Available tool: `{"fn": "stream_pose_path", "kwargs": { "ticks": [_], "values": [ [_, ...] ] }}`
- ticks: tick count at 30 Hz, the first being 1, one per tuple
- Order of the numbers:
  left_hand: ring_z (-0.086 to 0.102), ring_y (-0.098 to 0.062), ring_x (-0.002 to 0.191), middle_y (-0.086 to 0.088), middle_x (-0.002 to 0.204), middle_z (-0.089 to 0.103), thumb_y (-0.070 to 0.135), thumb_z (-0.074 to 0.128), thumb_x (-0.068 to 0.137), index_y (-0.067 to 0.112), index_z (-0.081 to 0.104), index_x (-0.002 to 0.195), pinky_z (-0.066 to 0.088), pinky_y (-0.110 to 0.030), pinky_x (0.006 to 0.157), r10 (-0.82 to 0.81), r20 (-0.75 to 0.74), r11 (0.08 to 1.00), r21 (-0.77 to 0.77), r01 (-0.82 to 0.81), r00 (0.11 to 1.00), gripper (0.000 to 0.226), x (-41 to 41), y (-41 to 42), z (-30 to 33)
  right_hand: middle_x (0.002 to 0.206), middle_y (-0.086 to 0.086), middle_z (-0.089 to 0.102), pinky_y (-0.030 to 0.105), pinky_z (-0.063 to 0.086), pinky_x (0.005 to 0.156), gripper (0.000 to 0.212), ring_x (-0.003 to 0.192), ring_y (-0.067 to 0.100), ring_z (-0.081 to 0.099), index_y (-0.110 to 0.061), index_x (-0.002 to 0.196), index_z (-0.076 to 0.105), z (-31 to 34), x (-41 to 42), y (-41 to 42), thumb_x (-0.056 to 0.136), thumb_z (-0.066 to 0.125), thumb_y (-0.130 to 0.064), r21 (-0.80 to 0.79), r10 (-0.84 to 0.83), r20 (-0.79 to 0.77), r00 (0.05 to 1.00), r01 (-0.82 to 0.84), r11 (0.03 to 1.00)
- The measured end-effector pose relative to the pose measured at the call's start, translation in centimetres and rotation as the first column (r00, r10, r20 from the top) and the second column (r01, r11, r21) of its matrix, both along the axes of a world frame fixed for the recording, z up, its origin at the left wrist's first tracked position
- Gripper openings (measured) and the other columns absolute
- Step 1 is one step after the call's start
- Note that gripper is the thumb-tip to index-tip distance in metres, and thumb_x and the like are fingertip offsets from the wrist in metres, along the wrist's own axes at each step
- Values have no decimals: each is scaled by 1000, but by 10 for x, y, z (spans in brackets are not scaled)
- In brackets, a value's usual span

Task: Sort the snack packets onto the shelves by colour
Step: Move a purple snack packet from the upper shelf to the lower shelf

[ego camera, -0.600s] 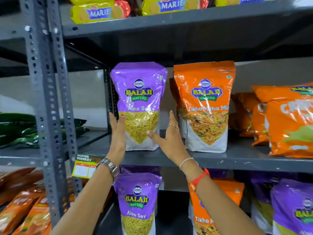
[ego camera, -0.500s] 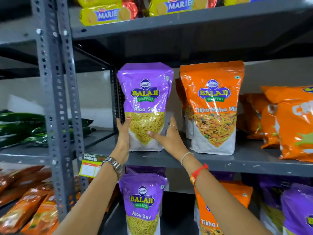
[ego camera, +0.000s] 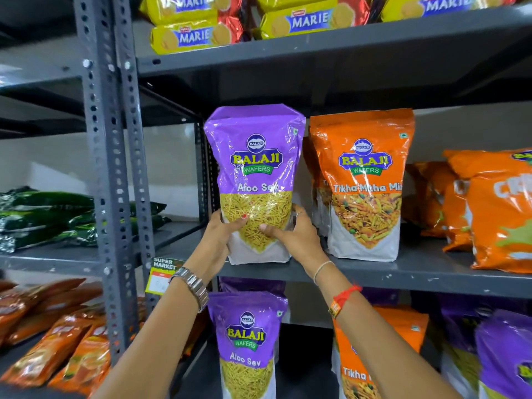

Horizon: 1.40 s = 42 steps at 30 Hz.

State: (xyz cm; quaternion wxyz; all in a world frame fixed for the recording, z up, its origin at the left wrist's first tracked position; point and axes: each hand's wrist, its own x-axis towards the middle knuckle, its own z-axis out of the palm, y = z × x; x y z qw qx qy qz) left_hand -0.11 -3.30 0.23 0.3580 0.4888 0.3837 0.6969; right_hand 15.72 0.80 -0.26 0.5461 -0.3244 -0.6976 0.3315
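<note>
A purple Aloo Sev packet [ego camera: 254, 156] stands upright on the middle shelf [ego camera: 374, 273], at its left end. My left hand [ego camera: 223, 236] grips its lower left side and my right hand [ego camera: 293, 234] grips its lower right side, thumbs pressed on the front. Right beside it stands an orange Tikha Mitha Mix packet [ego camera: 364, 180]. On the shelf below stand another purple Aloo Sev packet [ego camera: 247, 341] and an orange packet [ego camera: 383, 349], partly hidden by my right forearm.
More orange packets [ego camera: 495, 208] lie at the right of the middle shelf. Yellow Marie biscuit packs [ego camera: 305, 20] sit on the top shelf. A grey slotted upright [ego camera: 112, 174] stands left; beyond it lie green packets [ego camera: 49, 214] and orange-brown ones [ego camera: 54, 347]. Purple packets [ego camera: 503, 355] stand lower right.
Both hands were spread open around the purple packet's base; now they have closed onto its lower sides. The camera has shifted, so the packet sits further right in view.
</note>
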Motion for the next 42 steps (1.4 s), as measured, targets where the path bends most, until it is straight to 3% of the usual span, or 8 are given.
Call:
{"fn": "stream_pose_path", "kwargs": {
  "ticks": [7,11,16,20,26,30,37,42],
  "values": [
    [69,-21,90,-4,105,70,20,74,57,8,48,124,57,-42,77,20,-165,1000,10,-18,986,72,25,-76,-6,122,3,67,49,50,101,99,112,20,64,-18,126,51,-13,34,-45,42,83,-61,93,102,-93,990,-93,991],
    [69,-17,81,-2,97,71,14,88,43,9,58,112,57,-27,57,33,-241,998,-42,-44,970,76,36,-106,-31,121,9,67,36,52,97,80,109,18,65,-12,127,50,-44,59,-76,58,83,-36,83,117,-93,989,-110,990],
    [69,-19,85,1,90,72,34,92,36,18,66,91,55,-34,72,194,-331,972,-62,-226,923,63,54,-124,-100,111,3,63,14,50,83,61,97,-4,64,-9,124,46,-116,84,-89,72,75,5,-19,197,-45,979,-198,980],
    [65,-21,83,-2,87,70,31,91,45,15,64,88,52,-32,73,376,-449,899,-36,-437,810,54,73,-130,-170,120,7,59,19,50,90,62,108,2,61,-12,126,42,-176,98,-92,73,70,5,-169,271,13,963,-265,949],
    [52,-12,83,-1,97,50,33,89,48,7,63,95,42,-17,68,410,-492,877,-19,-480,768,59,85,-126,-251,130,6,56,17,48,94,66,118,3,56,-5,135,41,-250,105,-84,77,69,6,-326,282,60,958,-248,912],
    [51,-19,81,-2,91,46,41,87,47,5,61,91,46,-31,71,387,-546,852,-97,-515,743,63,89,-113,-287,140,20,49,17,48,95,69,127,25,49,0,141,33,-282,103,-72,80,64,11,-364,273,46,961,-238,900],
    [42,-22,72,-6,88,44,32,89,49,5,54,78,39,-33,65,421,-541,773,-206,-600,728,53,107,-80,-319,141,5,41,11,45,97,71,125,16,42,-4,146,23,-321,92,-48,85,57,10,-429,166,73,983,-119,896],
    [56,-31,91,-17,107,53,30,89,49,-1,60,94,48,-35,78,449,-506,754,-226,-616,736,62,116,-52,-332,121,18,67,50,49,101,63,117,37,60,-19,144,39,-345,83,-33,85,61,-13,-357,-24,144,989,74,931]
  ]
}}
